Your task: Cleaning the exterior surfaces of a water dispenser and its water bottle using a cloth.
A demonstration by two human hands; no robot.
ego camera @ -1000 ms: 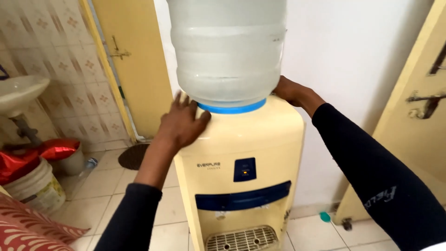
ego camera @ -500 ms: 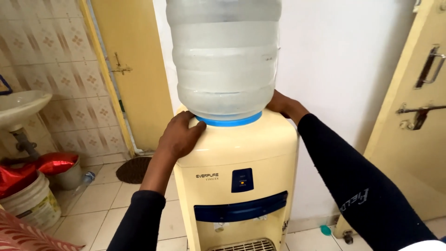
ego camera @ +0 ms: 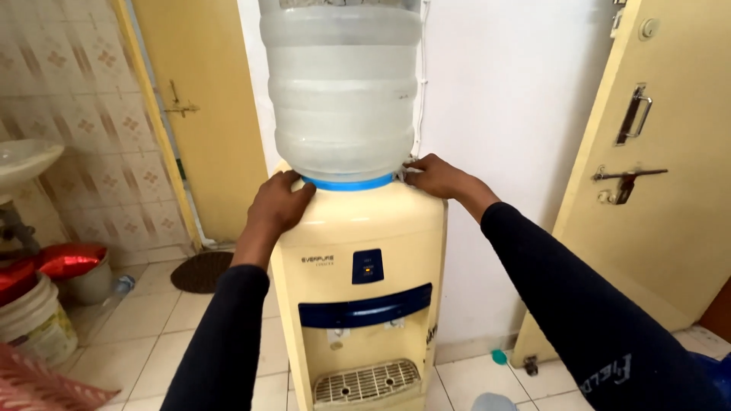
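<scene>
A cream water dispenser (ego camera: 358,228) with a dark blue front panel stands against the white wall. A large clear water bottle (ego camera: 341,91) sits upside down on its top, with a blue collar (ego camera: 346,183) at the neck. My left hand (ego camera: 278,204) rests on the dispenser's top at the bottle's left base, fingers against the collar. My right hand (ego camera: 434,176) touches the bottle's right base near the collar. Both arms wear dark long sleeves. Neither hand wraps around anything.
A yellow door (ego camera: 655,175) with a metal handle and latch stands open at the right. Another yellow door (ego camera: 202,114) is behind at left, beside a tiled wall. A wash basin (ego camera: 23,160), buckets (ego camera: 30,320) and a round brown mat (ego camera: 199,272) lie at left.
The view has tilted up and shifted, so the dispenser sits lower in frame. Both hands stay at the bottle's base; the right hand has come forward around the right side.
</scene>
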